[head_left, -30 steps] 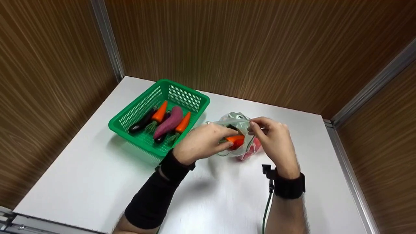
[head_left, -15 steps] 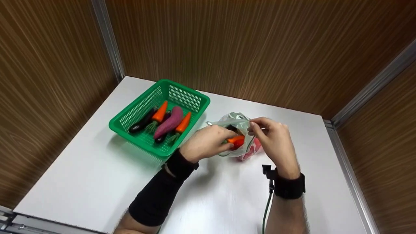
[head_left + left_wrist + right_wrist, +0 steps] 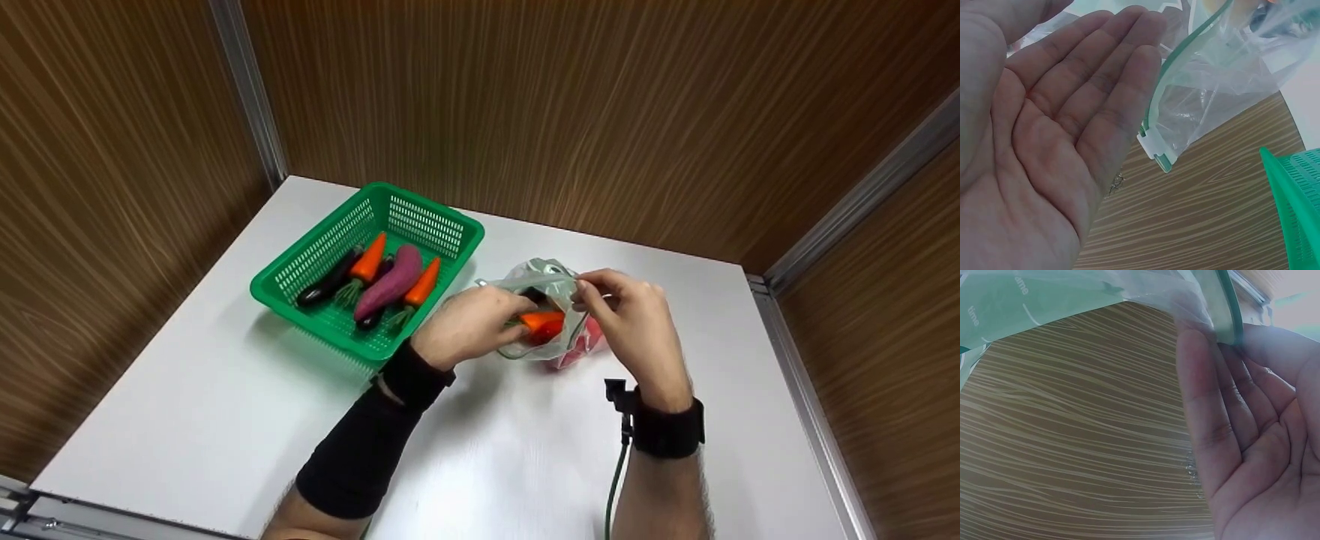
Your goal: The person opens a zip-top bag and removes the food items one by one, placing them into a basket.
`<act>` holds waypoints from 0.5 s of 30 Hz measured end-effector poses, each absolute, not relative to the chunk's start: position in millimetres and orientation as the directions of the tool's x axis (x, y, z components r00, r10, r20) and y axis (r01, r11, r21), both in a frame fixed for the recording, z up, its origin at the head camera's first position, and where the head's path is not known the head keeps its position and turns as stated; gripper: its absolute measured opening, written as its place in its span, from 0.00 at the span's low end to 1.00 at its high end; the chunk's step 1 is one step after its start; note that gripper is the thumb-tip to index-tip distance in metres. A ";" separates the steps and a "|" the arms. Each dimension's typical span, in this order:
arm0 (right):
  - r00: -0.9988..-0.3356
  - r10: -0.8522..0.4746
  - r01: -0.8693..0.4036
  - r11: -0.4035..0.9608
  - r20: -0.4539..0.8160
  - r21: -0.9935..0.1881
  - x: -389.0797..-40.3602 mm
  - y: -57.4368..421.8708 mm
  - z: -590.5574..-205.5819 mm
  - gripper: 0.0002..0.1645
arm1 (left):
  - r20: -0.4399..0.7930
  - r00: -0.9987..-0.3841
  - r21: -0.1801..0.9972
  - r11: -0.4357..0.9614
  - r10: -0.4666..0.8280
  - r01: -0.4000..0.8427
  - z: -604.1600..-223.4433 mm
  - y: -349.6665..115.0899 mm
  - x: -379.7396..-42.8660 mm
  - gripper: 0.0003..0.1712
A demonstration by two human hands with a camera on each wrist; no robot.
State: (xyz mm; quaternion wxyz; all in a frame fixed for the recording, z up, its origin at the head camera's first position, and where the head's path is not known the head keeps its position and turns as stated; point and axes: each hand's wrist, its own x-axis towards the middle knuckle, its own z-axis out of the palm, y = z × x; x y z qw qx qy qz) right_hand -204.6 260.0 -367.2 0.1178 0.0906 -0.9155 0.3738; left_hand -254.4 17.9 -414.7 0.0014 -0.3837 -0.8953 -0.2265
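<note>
A clear zip bag with a pale green zip edge stands right of the basket, its mouth facing left. Inside lie an orange, carrot-like vegetable, a shiny red thing and something dark. My right hand pinches the zip edge between thumb and forefinger; its wrist view shows the bag's green printed side. At the mouth is my left hand, fingertips beside the orange vegetable. In the left wrist view its fingers reach out nearly straight, beside the zip's white slider.
A green perforated basket stands to the left. It holds two carrots, dark eggplants and a purple sweet potato. Wood-grain panels wall in the white table. A cable runs along the right forearm.
My left fingertips have drawn back slightly to the left, uncovering more of the orange vegetable. The right hand keeps its pinch on the bag's edge without moving.
</note>
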 end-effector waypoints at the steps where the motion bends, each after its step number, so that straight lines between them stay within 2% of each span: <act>1: -0.954 -0.079 -0.259 0.700 0.288 -0.666 -204.8 259.9 -367.4 0.13 | 0.172 -0.708 0.408 0.605 0.685 0.684 -414.8 17.5 -254.6 0.11; 15: -0.948 -0.075 -0.277 0.673 0.309 -0.686 -204.3 258.1 -367.4 0.12 | 0.181 -0.721 0.383 0.627 0.669 0.678 -412.1 14.8 -253.2 0.10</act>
